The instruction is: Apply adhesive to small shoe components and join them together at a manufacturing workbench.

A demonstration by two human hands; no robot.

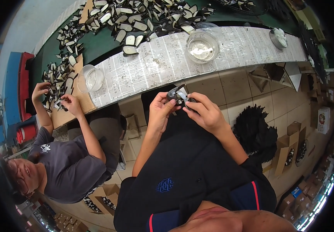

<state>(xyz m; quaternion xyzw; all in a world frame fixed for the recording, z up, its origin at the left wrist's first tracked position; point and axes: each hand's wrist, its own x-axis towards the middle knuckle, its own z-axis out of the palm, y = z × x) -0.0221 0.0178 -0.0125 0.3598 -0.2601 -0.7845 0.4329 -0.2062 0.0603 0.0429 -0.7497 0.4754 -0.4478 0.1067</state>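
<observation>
In front of my chest, at the near edge of the bench, my left hand point(160, 110) grips a small glossy black shoe heel point(173, 94) with a pale inner face. My right hand point(206, 113) pinches its other side with thumb and fingers, where a white strip shows. Both hands are closed on this one piece, and the fingertips hide part of it. Past my hands, a large heap of similar black heels point(140, 25) with cream faces covers the far side of the bench. Two or three of them lie nearer, on the printed covering point(132, 77).
A clear round tub point(202, 47) stands on the bench beyond my hands, another point(90, 78) to the left. A small cup with white wads point(278, 38) is at the far right. A co-worker point(74, 162) sits at left, handling heels. Black strips point(255, 133) and cartons point(288, 149) are at right.
</observation>
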